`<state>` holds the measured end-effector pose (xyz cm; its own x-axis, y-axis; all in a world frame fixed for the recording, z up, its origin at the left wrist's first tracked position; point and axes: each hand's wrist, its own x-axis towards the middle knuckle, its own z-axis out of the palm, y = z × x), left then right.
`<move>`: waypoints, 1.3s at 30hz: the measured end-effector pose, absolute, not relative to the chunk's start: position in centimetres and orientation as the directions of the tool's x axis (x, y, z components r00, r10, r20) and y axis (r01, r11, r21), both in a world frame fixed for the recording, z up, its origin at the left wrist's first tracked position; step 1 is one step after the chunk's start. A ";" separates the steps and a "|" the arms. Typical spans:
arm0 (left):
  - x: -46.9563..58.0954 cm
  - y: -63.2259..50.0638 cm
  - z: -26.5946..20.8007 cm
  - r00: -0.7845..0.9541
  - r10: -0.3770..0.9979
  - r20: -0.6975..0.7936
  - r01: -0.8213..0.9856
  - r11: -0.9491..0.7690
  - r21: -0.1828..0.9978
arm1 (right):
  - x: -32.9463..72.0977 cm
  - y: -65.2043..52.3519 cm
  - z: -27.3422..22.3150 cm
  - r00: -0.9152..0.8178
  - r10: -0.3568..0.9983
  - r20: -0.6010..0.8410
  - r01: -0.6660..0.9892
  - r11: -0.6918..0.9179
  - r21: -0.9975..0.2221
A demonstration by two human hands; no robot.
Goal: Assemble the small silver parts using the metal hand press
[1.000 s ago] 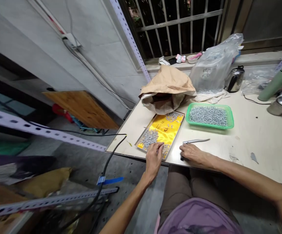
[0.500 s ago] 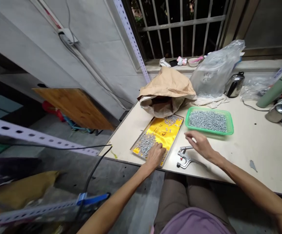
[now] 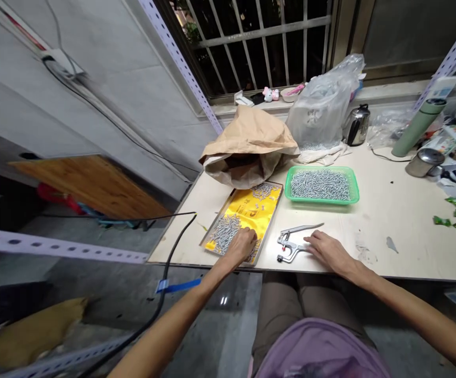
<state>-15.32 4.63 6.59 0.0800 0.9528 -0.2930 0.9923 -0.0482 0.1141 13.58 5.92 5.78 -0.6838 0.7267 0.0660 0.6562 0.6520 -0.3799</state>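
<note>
- Pale table (image 3: 389, 220) ran under a barred window (image 3: 259, 42), and the work sat at its near edge.
- Right hand (image 3: 328, 251) lay palm down with fingers loosely spread, its fingertips touching the pliers' (image 3: 293, 242) handles; it had not closed on them.
- One pair of pliers lay flat, long axis left to right, head toward the left hand, handles splayed toward the right.
- Left hand (image 3: 241, 244) rested curled on the near corner of the yellow tray (image 3: 251, 210), fingers down in a heap of screws (image 3: 224, 233); whether it pinched any could not be told.
- Two screw heaps lay in that tray, one near, one far.
- One green tray (image 3: 321, 184), full of screws, stood behind the pliers.
- One paper sack (image 3: 247, 144) and one clear bag (image 3: 320, 110) stood behind both trays.
</note>
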 end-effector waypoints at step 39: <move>-15.2 4.3 6.4 0.261 0.920 -0.293 0.965 -0.239 0.110 | 14.8 4.4 2.8 -0.670 0.693 0.265 0.657 0.721 -0.220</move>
